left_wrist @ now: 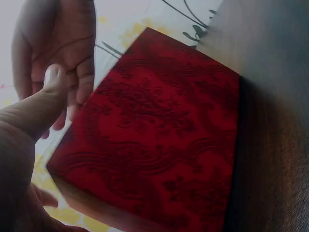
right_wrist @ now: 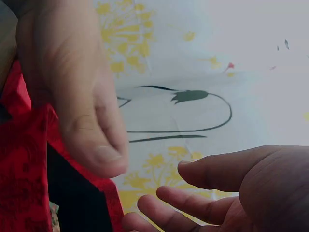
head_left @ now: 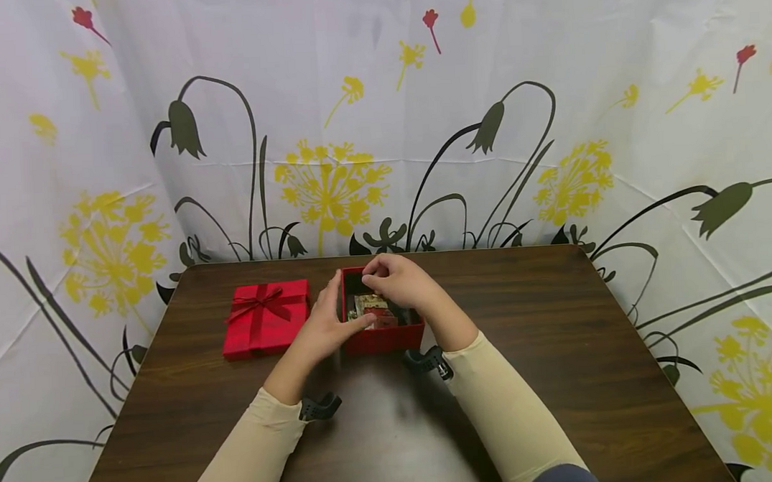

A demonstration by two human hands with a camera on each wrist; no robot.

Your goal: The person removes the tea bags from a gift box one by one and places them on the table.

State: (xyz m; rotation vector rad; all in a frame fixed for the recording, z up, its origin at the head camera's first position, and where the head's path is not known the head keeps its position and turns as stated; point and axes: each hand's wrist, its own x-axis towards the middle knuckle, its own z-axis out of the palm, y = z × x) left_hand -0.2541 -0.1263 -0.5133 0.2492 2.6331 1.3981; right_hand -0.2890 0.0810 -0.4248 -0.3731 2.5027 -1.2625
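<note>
A red box with a dark inside stands near the back of the table. Small packets in pale and reddish wrapping lie in it. My left hand is at the box's left side, its thumb reaching over the front part, fingers spread. Over the back of the box hovers my right hand, with loosely bent fingers. In the right wrist view, the right hand has its thumb and fingers apart with nothing between them. The left wrist view shows the box's patterned outer wall.
A red lid with a dark red ribbon bow lies left of the box. Both stand on a brown wooden table. A white cloth printed with flowers hangs behind the table.
</note>
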